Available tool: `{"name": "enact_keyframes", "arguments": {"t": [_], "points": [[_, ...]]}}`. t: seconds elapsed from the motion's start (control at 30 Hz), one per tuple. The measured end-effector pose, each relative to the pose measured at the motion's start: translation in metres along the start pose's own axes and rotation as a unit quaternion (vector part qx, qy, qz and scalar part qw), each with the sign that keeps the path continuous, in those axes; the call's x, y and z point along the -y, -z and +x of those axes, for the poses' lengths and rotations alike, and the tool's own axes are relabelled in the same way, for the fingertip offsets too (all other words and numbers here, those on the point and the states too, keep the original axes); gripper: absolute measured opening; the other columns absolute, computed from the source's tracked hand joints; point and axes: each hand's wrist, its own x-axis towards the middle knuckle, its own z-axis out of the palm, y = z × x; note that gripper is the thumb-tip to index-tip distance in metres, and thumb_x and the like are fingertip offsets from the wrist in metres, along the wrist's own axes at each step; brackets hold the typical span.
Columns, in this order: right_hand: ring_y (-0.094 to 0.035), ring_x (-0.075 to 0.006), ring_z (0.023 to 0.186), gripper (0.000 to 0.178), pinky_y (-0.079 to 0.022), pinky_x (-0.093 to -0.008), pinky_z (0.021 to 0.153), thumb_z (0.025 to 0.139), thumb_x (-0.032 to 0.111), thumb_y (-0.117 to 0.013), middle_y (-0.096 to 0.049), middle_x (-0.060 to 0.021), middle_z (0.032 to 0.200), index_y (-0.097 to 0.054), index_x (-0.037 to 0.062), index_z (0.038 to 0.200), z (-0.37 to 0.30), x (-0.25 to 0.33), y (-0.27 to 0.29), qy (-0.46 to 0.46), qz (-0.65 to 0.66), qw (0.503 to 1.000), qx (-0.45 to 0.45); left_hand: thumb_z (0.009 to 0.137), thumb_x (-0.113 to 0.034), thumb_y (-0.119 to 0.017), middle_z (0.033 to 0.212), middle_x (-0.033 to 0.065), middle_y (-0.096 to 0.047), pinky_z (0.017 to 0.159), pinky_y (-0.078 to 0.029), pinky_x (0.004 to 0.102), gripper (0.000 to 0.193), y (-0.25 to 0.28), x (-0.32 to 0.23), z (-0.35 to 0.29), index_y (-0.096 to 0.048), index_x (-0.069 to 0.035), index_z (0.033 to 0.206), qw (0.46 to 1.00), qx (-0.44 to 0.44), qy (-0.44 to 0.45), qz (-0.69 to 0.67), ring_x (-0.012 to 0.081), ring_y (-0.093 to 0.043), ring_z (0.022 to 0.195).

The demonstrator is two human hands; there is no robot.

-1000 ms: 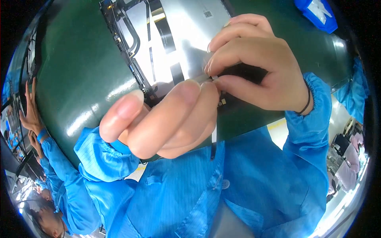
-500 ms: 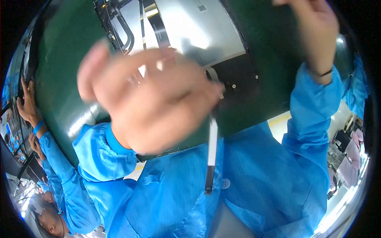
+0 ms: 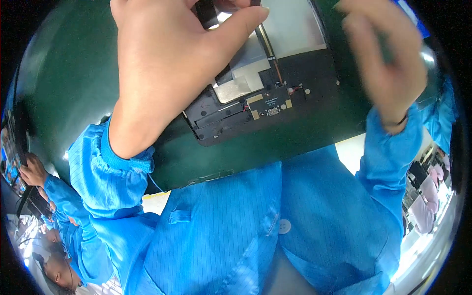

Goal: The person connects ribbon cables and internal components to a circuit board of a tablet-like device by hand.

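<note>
An opened tablet-like device (image 3: pixel 314 69) lies in front of me, its inside showing a silver panel, a black lower section and a small black circuit board (image 3: pixel 269 104). My left hand (image 3: pixel 167 54) reaches over its left part, thumb and fingers brought together at a narrow flat cable (image 3: pixel 268 44). This dark strip runs from under the thumb down toward the board; its upper end is partly hidden by the fingers and the picture's edge. Off the device's right side, my right hand (image 3: pixel 393 54) hangs bent and blurred, with nothing visible in it.
The device rests on a dark green work surface (image 3: pixel 64 98), whose front edge runs close to my blue smock (image 3: pixel 216 231). Another person's hand (image 3: pixel 33 169) is on the far left. A blue-and-white item (image 3: pixel 415 17) shows beyond my right hand.
My left hand has moved up and left, uncovering the circuit board. The strip that hung toward my smock now lies along the device. My right hand has moved slightly down.
</note>
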Motion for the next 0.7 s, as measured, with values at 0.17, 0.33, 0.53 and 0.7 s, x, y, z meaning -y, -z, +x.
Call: {"name": "enact_keyframes", "arguments": {"t": [0.17, 0.33, 0.53, 0.7], "points": [[-0.059, -0.0262, 0.102, 0.024, -0.046, -0.0352, 0.089, 0.072, 0.002, -0.070, -0.068, -0.0075, 0.106, -0.071, 0.0090, 0.095, -0.002, 0.052, -0.015, 0.052, 0.126, 0.990, 0.026, 0.064, -0.008, -0.077, 0.061, 0.0011, -0.052, 0.076, -0.032, 0.0317, 0.018, 0.006, 0.008, -0.009, -0.059, -0.008, 0.066, 1.000, 0.002, 0.014, 0.006, 0.0177, -0.047, 0.065], [-0.058, -0.0276, 0.101, 0.026, -0.047, -0.0343, 0.086, 0.070, 0.003, -0.071, -0.067, -0.0073, 0.105, -0.072, 0.0098, 0.095, 0.003, 0.065, -0.012, 0.018, 0.129, 0.991, 0.022, 0.063, -0.005, -0.077, 0.062, 0.0029, -0.053, 0.067, -0.033, 0.0315, 0.019, 0.007, 0.023, -0.010, -0.058, -0.006, 0.064, 0.994, -0.046, -0.096, 0.011, 0.0185, -0.047, 0.063], [-0.058, -0.0273, 0.099, 0.026, -0.048, -0.0340, 0.083, 0.068, 0.001, -0.072, -0.067, -0.0079, 0.103, -0.072, 0.0090, 0.092, -0.005, 0.057, -0.013, -0.003, 0.152, 0.988, 0.035, 0.063, -0.003, -0.077, 0.062, 0.0048, -0.054, 0.061, -0.033, 0.0314, 0.020, -0.004, 0.020, -0.004, -0.057, -0.004, 0.063, 0.994, -0.036, -0.105, -0.004, 0.0188, -0.047, 0.061], [-0.059, -0.0263, 0.096, 0.026, -0.048, -0.0330, 0.081, 0.066, 0.000, -0.073, -0.066, -0.0082, 0.100, -0.072, 0.0084, 0.090, -0.002, 0.054, -0.015, -0.001, 0.155, 0.988, 0.023, 0.064, -0.002, -0.077, 0.064, 0.0058, -0.055, 0.059, -0.033, 0.0307, 0.020, -0.006, 0.021, -0.001, -0.057, -0.002, 0.063, 0.994, -0.013, -0.106, -0.033, 0.0183, -0.048, 0.061]]}}
